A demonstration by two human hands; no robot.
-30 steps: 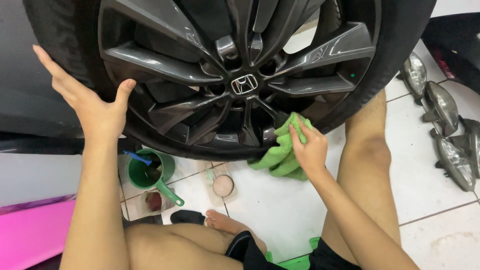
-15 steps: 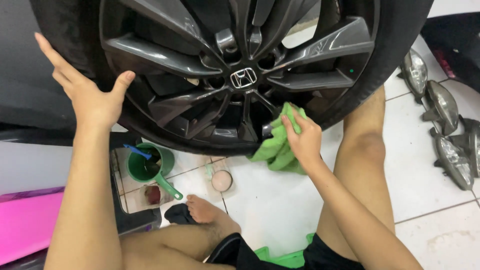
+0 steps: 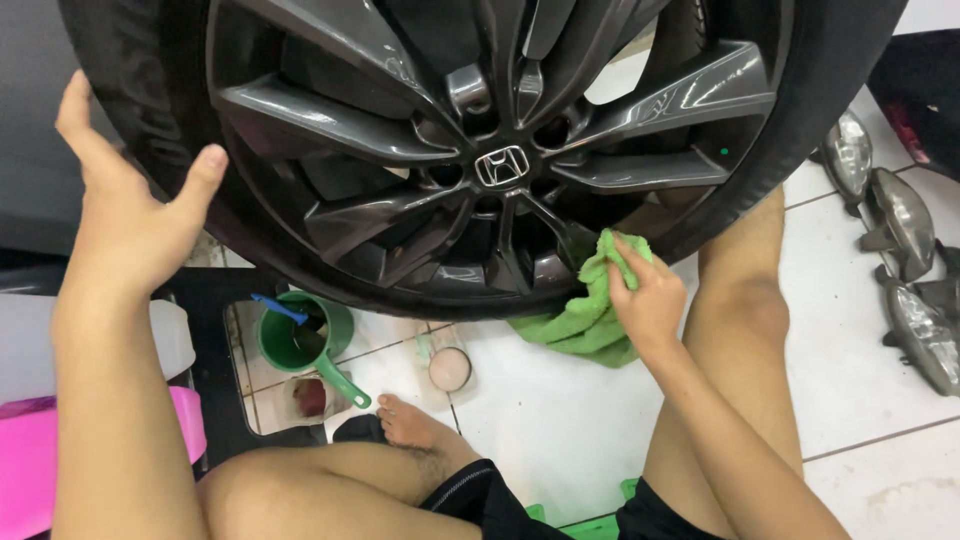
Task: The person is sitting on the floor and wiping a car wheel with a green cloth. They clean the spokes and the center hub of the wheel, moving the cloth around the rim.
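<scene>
- We see a dark alloy wheel [image 3: 480, 150] filling the top of the view, its tyre [image 3: 130, 130] black.
- Our left hand [image 3: 125, 215], at nine o'clock on the tyre, lies spread, palm against the rubber.
- Our right hand [image 3: 645, 295], at five o'clock on the rim, pinches a green cloth [image 3: 585, 320] against a spoke.
- A green cup [image 3: 300, 335] stands on the tiled floor [image 3: 850, 380] at seven o'clock.

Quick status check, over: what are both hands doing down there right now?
Left hand open, braced on tyre. Right hand gripping green cloth against dark alloy wheel. Green cup on floor below, clear of both.
</scene>
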